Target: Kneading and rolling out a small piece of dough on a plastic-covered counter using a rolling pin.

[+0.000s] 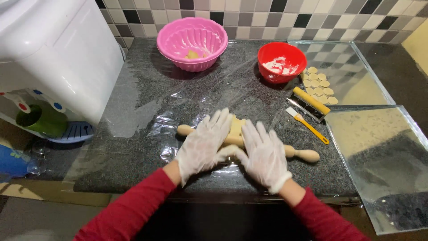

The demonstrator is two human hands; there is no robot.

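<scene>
Gloved left hand [204, 145] and right hand [264, 154] flat on wooden rolling pin [306, 155], fingers spread, pale dough [236, 125] just past fingertips, red bowl [281, 61] well beyond

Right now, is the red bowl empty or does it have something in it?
Not empty: the red bowl stands upright on the counter with a small white powdery heap on its bottom; most of the inside is bare.

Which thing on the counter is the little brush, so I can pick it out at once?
Start at the red bowl at the back of the dark granite counter. Nearer the person lies a boxy metal tool with a yellow top. The brush lies just in front of it: a thin orange handle with a pale flat head.
</scene>
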